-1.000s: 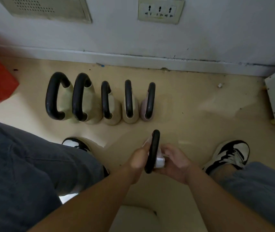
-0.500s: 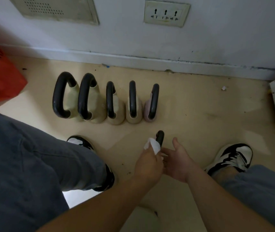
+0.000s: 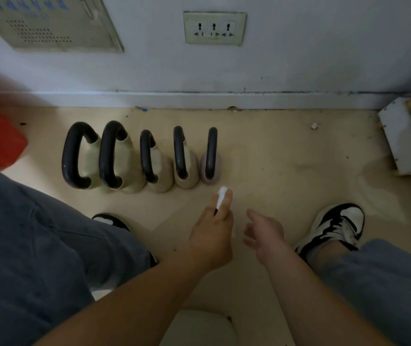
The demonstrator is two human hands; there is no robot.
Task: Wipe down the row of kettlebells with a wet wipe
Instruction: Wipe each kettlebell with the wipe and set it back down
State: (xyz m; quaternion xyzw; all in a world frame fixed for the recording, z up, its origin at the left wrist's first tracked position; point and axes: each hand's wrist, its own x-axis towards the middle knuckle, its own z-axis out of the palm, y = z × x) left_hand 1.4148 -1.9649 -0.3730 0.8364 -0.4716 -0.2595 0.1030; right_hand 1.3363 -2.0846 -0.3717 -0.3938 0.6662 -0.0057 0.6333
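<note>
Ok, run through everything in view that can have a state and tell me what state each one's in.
left hand, pinches the wet wipe
wet wipe, bunched up, not touching the row
right hand, open, holds nothing
row of kettlebells, five upright on the floor, none held
pink kettlebell, upright at the row's right end
wall socket, nothing plugged in

bare forearms (image 3: 149, 295), loose blue-grey jeans (image 3: 37, 245), and black-and-white lace-up sneakers (image 3: 336, 226) with white toes.

Five kettlebells (image 3: 160, 177), one wet wipe (image 3: 221, 196)
</note>
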